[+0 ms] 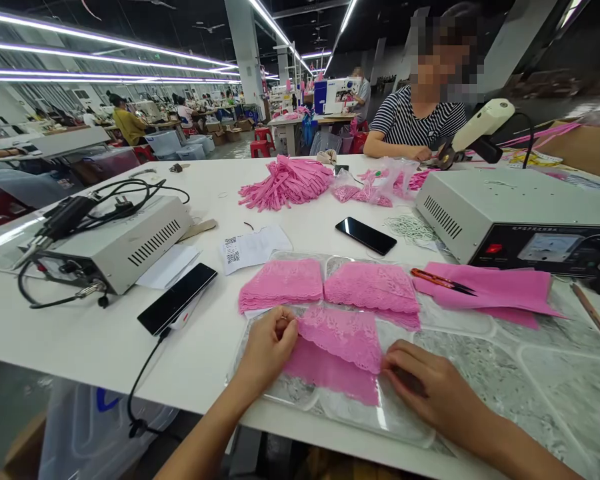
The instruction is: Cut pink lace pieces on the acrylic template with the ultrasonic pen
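One pink lace piece (pixel 341 335), scalloped and flower-patterned, is lying over a plain pink fabric (pixel 330 379) at the lower centre of the frame, on a clear plastic sheet (pixel 410 430). At its left edge the left hand (pixel 267 347) is curling inward, fingers pinching the lace. The right hand (pixel 423 387) is lying flat and unclenched, fingertips touching the fabric's right edge.
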Motion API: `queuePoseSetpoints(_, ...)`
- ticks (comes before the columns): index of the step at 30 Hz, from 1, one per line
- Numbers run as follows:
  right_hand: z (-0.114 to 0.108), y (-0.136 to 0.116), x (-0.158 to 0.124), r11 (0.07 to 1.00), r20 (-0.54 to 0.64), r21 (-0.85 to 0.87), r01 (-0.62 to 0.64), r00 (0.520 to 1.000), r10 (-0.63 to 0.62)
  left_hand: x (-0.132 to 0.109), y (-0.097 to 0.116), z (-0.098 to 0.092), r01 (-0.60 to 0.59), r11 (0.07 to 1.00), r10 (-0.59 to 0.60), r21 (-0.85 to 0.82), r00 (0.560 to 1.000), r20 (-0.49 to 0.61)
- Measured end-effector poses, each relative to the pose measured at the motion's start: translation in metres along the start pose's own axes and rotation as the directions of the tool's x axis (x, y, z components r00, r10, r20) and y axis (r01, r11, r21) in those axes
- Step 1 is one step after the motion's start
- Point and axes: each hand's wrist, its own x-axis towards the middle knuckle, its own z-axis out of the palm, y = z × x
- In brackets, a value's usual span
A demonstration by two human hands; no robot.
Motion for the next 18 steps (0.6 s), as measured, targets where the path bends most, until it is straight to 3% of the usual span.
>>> queuePoseSetpoints(9, 0.006, -0.028, -0.006, 0.988, 0.011, 0.027, 0.155, 0.988, -0.155, -0.025, -0.016, -0.023, -0.118, 0.945, 0.143, 0.306, 0.988, -0.061)
queuePoseSetpoints(18, 0.016, -0.025, -0.004, 0.971, -0.026, -0.037, 0.235, 0.971, -0.236, -0.048, -0.032, -0.02, -0.235, 0.843, 0.311, 0.483, 0.947, -0.082)
